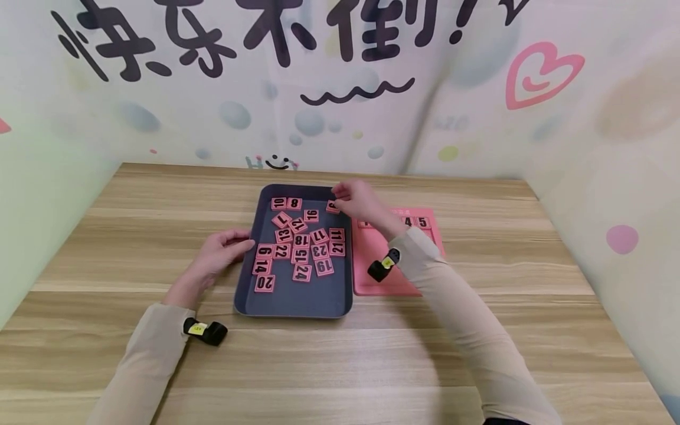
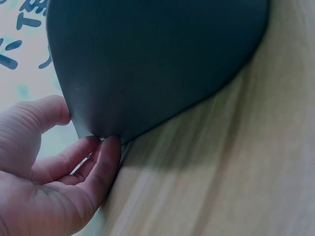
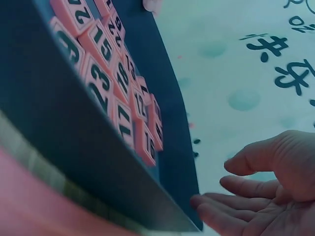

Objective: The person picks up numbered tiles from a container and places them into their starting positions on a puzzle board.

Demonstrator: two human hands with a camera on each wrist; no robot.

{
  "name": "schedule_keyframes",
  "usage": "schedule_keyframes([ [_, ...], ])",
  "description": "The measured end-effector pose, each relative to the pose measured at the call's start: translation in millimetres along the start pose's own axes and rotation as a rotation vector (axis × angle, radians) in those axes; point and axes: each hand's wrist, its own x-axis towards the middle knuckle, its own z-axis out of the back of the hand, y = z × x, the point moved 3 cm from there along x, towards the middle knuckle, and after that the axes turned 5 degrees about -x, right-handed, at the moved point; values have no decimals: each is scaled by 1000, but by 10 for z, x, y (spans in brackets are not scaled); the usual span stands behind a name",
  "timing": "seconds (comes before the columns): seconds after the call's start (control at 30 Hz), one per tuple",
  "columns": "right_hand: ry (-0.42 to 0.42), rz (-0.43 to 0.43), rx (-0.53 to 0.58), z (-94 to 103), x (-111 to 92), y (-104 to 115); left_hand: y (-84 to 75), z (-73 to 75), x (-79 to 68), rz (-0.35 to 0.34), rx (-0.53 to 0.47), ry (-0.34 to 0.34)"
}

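The left hand (image 1: 223,251) holds the left side of a dark grey tray (image 1: 297,302), its thumb at the rim. In the left wrist view, its fingertips (image 2: 109,147) touch the outside of the tray wall. Over the tray's far right corner is the right hand (image 1: 361,203), beside a pink number tile (image 1: 333,206) that the hand partly covers. The right wrist view shows this hand's fingers (image 3: 241,216) loosely bent, with thumb and index apart and nothing visible between them. Several more pink tiles (image 1: 301,255) with black numbers lie loose in the tray, turned various ways.
A pink board (image 1: 382,287) lies against the tray's right side, partly under the right forearm. Tiles (image 1: 422,222) stand in its far row, some hidden by the wrist. Behind the wooden table (image 1: 175,195) rises a printed wall (image 1: 212,130).
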Motion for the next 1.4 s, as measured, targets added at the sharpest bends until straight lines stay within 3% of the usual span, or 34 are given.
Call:
schedule_keyframes([
  [0.3,68,-121,-69,-218,138,81,-3,1,-1,-2,0,4],
  [0.57,116,-107,-114,-304,145,188,0,7,-2,0,0,3],
  [0.83,24,-101,-28,-311,200,145,3,5,-1,-4,0,7],
  [1.07,77,-154,-108,-325,274,117,7,7,0,-2,-9,9],
  [1.4,68,-184,-193,-347,345,120,10,6,3,-8,4,9],
])
